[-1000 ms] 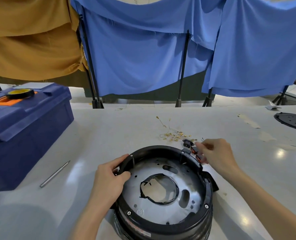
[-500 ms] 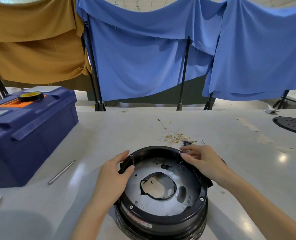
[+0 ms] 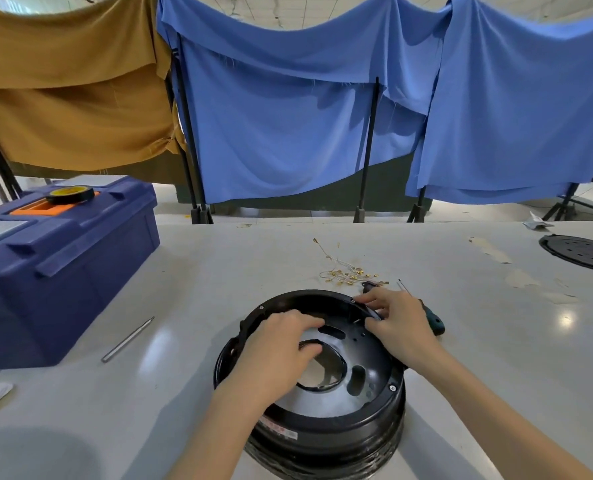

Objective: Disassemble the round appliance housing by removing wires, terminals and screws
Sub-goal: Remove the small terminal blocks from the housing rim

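The round black appliance housing (image 3: 326, 424) stands on the grey table in front of me, with a shiny metal plate (image 3: 326, 400) and a central hole inside it. My left hand (image 3: 281, 351) lies inside the housing on the plate, fingers curled near the hole's far edge. My right hand (image 3: 397, 322) grips the black rim at its far right, thumb inside and fingers over the top. A heap of removed wires with brass terminals (image 3: 348, 273) lies just beyond the housing. A small screw (image 3: 392, 388) sits in the rim at the right.
A blue toolbox (image 3: 56, 268) with a tape roll (image 3: 70, 194) on its lid stands at the left. A metal rod (image 3: 127, 339) lies beside it. A green-handled screwdriver (image 3: 433, 322) lies behind my right hand. A round black cover (image 3: 581, 251) sits far right.
My left hand has moved from the housing's left rim to the inside, onto the plate. My right hand stayed at the far right rim and now grips it.
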### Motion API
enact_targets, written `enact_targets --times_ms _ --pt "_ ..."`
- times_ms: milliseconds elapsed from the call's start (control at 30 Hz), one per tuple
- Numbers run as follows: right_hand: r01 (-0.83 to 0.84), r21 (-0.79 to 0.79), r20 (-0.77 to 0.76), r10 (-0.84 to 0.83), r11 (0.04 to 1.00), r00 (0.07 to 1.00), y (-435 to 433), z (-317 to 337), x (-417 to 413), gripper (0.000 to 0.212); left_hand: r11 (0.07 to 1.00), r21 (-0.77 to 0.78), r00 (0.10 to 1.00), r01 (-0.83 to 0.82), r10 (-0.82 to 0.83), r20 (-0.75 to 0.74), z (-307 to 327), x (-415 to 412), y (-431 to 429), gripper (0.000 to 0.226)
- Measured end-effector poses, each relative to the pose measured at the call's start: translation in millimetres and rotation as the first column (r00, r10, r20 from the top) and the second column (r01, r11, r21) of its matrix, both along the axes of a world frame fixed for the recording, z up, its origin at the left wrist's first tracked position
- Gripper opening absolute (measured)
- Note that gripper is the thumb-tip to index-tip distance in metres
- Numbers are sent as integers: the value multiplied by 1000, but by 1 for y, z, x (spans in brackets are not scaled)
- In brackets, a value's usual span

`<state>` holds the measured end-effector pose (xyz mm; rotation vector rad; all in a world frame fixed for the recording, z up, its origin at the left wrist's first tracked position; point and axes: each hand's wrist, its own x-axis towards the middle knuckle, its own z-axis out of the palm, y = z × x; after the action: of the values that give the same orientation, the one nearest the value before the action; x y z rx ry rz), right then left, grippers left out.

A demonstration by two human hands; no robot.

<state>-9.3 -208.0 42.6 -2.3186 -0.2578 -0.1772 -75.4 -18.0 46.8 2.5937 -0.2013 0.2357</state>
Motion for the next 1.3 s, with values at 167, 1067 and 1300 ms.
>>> enact_targets --times_ms 167,1067,1300 --pt "90 29 -5 -89 996 996 8 -2 -8 38 987 141 978 72 -43 -202 -7 7 0 52" --pt "311 352 -360 -179 883 916 16 -29 1 25 952 305 1000 -12 16 -12 9 34 -45 14" --pt "304 318 -345 -189 898 919 15 -30 1 25 951 262 986 -164 156 52 -3 40 -55 15"
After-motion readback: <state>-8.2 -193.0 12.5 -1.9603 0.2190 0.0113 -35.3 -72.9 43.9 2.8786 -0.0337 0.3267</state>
